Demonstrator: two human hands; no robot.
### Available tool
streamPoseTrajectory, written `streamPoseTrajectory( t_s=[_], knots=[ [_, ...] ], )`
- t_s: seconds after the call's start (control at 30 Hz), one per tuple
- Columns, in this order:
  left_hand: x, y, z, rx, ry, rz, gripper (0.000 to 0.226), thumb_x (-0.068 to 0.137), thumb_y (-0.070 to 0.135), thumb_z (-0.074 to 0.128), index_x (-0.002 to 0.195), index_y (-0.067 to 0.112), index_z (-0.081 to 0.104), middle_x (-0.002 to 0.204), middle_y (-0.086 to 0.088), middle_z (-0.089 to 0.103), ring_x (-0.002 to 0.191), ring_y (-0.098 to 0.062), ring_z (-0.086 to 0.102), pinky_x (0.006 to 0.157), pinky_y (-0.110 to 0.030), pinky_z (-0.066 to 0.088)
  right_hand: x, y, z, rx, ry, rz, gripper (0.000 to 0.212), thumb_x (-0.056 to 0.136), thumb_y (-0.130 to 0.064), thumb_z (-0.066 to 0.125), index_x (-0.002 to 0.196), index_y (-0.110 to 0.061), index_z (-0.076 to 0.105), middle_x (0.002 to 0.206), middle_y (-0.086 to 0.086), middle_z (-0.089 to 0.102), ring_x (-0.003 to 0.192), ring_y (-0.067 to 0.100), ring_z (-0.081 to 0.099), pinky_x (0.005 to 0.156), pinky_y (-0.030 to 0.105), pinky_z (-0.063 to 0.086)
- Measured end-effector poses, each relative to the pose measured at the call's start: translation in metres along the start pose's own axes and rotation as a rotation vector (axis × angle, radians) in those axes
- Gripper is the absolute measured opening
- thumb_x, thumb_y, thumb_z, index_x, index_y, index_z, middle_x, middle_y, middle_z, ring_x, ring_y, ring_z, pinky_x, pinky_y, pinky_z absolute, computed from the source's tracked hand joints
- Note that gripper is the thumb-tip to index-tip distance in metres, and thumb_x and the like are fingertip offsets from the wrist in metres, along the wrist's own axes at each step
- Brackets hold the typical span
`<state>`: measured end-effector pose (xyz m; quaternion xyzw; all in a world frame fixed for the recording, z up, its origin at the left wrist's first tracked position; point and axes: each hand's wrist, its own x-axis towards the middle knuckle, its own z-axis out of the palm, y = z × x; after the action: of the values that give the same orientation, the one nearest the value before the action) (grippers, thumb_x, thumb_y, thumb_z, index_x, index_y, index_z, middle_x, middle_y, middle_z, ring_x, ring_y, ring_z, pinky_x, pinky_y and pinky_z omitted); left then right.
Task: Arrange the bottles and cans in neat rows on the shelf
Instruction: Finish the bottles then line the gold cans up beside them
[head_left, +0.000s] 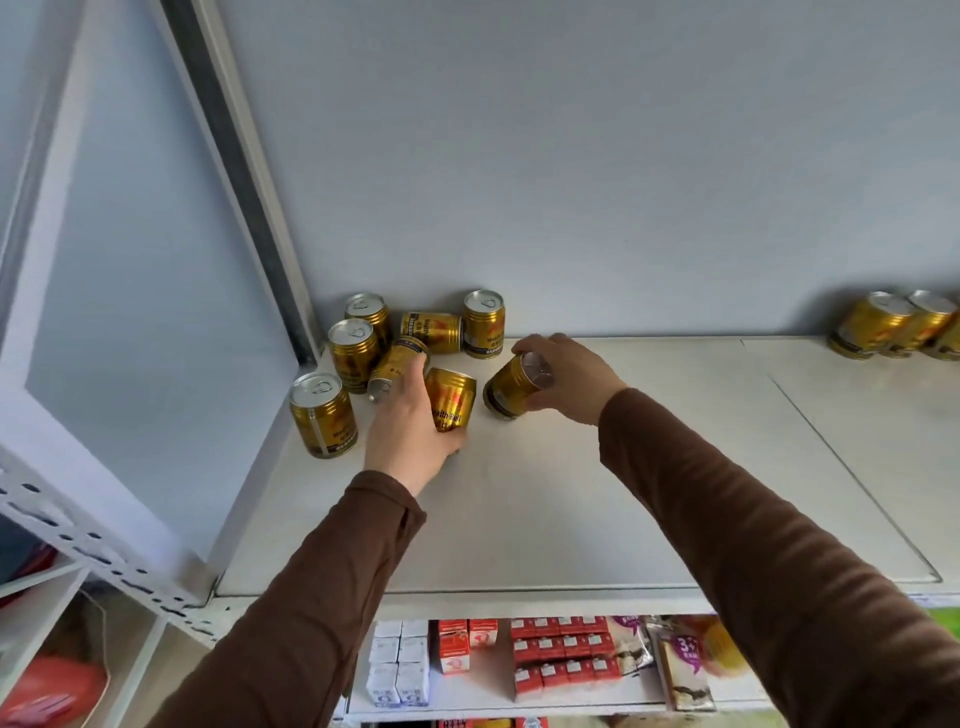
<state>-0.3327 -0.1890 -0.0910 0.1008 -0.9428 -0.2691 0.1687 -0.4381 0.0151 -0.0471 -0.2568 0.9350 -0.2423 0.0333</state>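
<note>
While the left hand (410, 421) is gripping one tipped gold can (451, 397) and the right hand (566, 379) is curling round another (511, 387), both cans are sitting mid-shelf (571, 509), right of the jumbled cluster (395, 343) in the far-left corner — a careless sweep could be knocking upright neighbours over, or rolling loose cans toward the near edge.

Glossy gold metal on the cans (484, 323) — bare silvery lids. Matt, smooth off-white board for the shelf (571, 509); perforated painted metal on the upright (78, 540) at eight o'clock. Soft matt brown cloth on the sleeves (753, 519).
</note>
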Motion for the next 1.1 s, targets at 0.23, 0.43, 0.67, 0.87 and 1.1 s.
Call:
streamPoseTrajectory(
  t_s=[0.23,0.43,0.67,0.87,1.1],
  knots=[
    [0.000,0.001,0.028,-0.090,0.114,-0.030,0.099,0.069,0.038,0.086,0.147,0.018,0.028,0.141,-0.004,0.034,0.132,-0.025,0.040,0.105,-0.037,0.042,0.012,-0.011,-0.014,-0.366,-0.227,-0.242,0.069,0.082,-0.003,0.072,0.140,-0.030,0.046,0.142,-0.001,0.044,0.121,0.026,0.043,0.100,0.043,0.043],
    [-0.005,-0.006,0.034,-0.205,0.138,-0.019,0.099,0.063,0.039,0.090,0.139,0.020,0.030,0.138,-0.006,0.042,0.130,-0.025,0.041,0.104,-0.037,0.043,0.023,-0.014,-0.004,-0.357,-0.317,-0.282,0.066,0.082,0.014,0.044,0.129,-0.031,0.050,0.145,-0.007,0.040,0.128,0.027,0.035,0.101,0.045,0.043],
    [-0.004,-0.035,0.027,-0.467,-0.100,-0.059,0.101,0.064,0.038,0.091,0.143,0.034,0.027,0.145,0.001,0.045,0.126,-0.018,0.049,0.104,-0.035,0.045,0.001,0.003,0.004,0.334,0.005,-0.037,0.072,0.086,-0.025,0.070,0.147,-0.034,0.034,0.156,-0.003,0.034,0.142,0.022,0.031,0.110,0.037,0.033],
    [0.003,-0.043,0.025,-0.517,-0.226,-0.084,0.098,0.067,0.041,0.089,0.145,0.032,0.030,0.147,0.004,0.047,0.131,-0.017,0.047,0.110,-0.038,0.040,-0.005,-0.007,0.038,0.154,0.187,0.228,0.087,0.072,-0.073,0.066,0.139,-0.026,0.038,0.135,0.002,0.055,0.117,0.023,0.056,0.092,0.034,0.045],
    [0.005,-0.039,0.026,-0.580,-0.213,-0.032,0.080,0.068,0.039,0.087,0.134,0.038,0.042,0.128,0.015,0.055,0.116,-0.008,0.052,0.099,-0.026,0.041,-0.008,-0.011,0.042,0.153,0.294,0.227,0.071,0.075,-0.063,0.071,0.134,-0.029,0.050,0.115,-0.003,0.054,0.104,0.018,0.057,0.081,0.029,0.045]
  ],
)
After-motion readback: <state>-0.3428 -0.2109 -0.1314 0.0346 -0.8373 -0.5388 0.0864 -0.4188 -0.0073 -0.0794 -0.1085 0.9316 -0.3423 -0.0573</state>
